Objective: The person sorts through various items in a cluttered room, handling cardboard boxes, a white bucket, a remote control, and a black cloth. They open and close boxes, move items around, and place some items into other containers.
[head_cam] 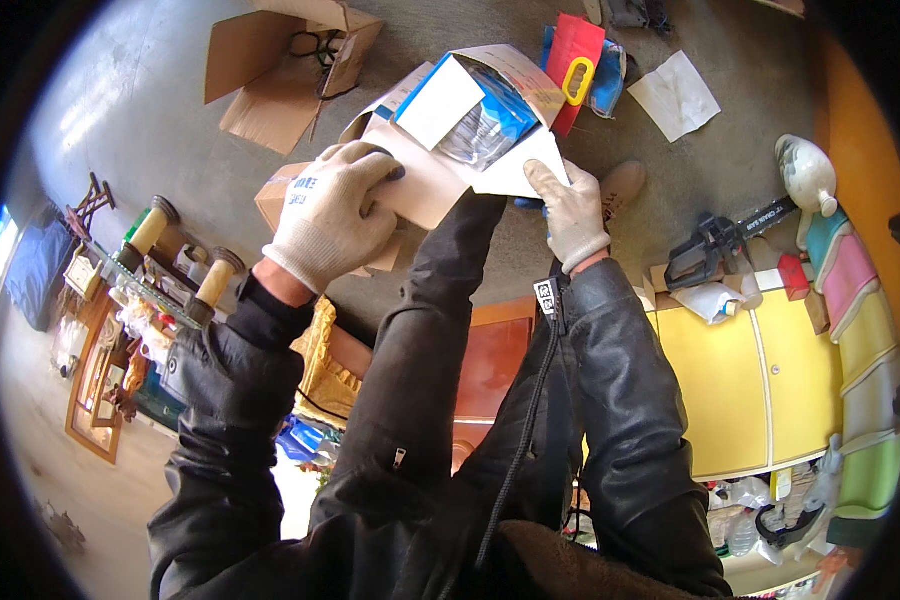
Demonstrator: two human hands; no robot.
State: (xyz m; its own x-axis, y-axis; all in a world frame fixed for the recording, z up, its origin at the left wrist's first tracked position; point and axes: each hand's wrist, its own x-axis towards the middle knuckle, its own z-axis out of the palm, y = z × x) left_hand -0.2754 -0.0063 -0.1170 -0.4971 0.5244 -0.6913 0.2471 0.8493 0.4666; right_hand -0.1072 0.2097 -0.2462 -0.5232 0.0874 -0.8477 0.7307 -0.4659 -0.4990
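Note:
An opened white-and-blue cardboard box (420, 169) is held in front of me between both gloved hands. Inside it lies a clear plastic bag (487, 124) with dark and blue contents that I cannot make out. A blank white flap or sheet (440, 103) covers part of the opening. My left hand (341, 206), in a knitted glove, grips the box's left side, its fingertips partly hidden. My right hand (570, 202), also gloved, pinches the white flap at the right, thumb on top.
An open brown carton (270, 109) stands on the floor at upper left. A red packet with a yellow handle (576, 81) and a white paper (676, 96) lie beyond the box. A chainsaw (709, 247) rests on a yellow cabinet (712, 375) at right.

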